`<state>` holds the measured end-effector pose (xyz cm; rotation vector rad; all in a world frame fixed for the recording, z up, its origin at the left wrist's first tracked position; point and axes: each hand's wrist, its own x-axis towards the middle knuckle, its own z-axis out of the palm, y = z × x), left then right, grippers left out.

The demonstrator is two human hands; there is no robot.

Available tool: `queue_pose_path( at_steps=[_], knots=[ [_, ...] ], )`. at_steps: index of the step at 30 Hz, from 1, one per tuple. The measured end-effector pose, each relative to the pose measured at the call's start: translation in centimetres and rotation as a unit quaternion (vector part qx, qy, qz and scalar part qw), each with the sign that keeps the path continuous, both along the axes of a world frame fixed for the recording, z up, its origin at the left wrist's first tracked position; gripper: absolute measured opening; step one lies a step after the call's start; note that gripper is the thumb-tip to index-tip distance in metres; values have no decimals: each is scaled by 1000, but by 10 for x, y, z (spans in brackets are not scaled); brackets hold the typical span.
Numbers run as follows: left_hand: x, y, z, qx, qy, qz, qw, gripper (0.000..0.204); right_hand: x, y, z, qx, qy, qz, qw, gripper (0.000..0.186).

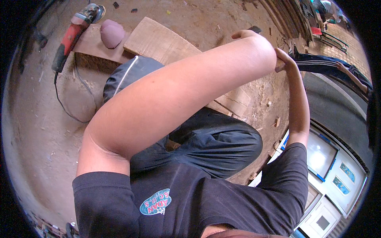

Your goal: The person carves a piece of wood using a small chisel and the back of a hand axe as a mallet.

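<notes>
My bare left arm reaches across from the lower left toward the upper right. Only one digit of my left hand (247, 35) shows clearly, stretched out; the other fingers are hidden. A small dark flat piece (255, 29) shows just beyond that hand; I cannot tell whether they touch. My right hand (282, 60) is bent against my left wrist, its fingers partly hidden behind it. Wooden boards (162, 37) lie beyond my legs. A red and black angle grinder (74, 33) rests at the left end of a wooden block (95, 49), beside a pinkish rounded object (112, 34).
The grinder's black cord (65, 107) curls over the dusty floor. Stacked timber (283, 16) stands at the upper right. Another person's striped dark trouser leg (321, 62) and a hand show at the right, near white door panels (345, 178). Wood scraps (277, 121) lie about.
</notes>
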<state>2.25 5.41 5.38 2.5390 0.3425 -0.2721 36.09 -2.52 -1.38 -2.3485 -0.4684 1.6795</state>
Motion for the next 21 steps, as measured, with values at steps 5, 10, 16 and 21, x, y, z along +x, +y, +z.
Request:
queue_pose_path(
  at_steps=[5,10,16,21],
  knots=[
    [2,3,-8,-3,25,22,999,27,-74,1,-34,51,-90,-30,994,30],
    [-5,3,2,-25,26,3,999,29,-93,5,-46,84,-108,-20,990,31],
    [5,4,-5,-35,18,27,999,33,-89,30,-53,129,-94,14,987,32],
    [12,1,-8,-3,11,-5,1000,32,-79,24,-51,134,-91,13,987,33]
  ],
)
